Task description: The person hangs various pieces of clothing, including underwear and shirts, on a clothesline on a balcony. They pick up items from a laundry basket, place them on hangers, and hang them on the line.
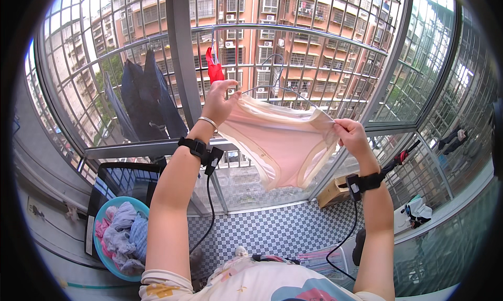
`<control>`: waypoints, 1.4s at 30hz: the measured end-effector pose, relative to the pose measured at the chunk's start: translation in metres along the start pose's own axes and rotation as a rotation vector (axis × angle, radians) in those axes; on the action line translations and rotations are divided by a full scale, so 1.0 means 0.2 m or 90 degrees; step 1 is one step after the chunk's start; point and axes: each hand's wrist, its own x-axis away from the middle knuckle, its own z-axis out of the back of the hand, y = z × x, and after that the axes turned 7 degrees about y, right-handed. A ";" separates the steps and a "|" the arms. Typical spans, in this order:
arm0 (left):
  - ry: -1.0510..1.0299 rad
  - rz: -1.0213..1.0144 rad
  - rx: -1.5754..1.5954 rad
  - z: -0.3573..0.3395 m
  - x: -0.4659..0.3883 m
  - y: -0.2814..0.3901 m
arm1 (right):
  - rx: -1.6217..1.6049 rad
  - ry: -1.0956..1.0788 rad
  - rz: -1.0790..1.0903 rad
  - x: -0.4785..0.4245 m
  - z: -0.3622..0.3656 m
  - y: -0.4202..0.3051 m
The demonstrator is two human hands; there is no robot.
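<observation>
Pale pink underpants (281, 136) with cream edging are stretched out in front of me on a wire clothes hanger (289, 89), whose hook points up. My left hand (222, 102) pinches the waistband's left end, at the left end of the hanger. At the opposite end, my right hand (353, 138) grips the waistband between thumb and fingers. To the lower left, a turquoise basin (99, 248) holds crumpled blue, grey and pink laundry (122, 230).
The basin rests on a dark glossy lid (118, 183). Beyond the hands are a metal rail (306, 27) and window bars. Dark clothes (141, 97) and a red item (214, 67) hang there. A cardboard box (332, 191) stands on the tiled floor (259, 226).
</observation>
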 end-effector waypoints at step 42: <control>-0.104 0.326 -0.146 0.14 0.37 -0.17 | 0.085 -0.133 0.291 -0.74 -1.35 0.21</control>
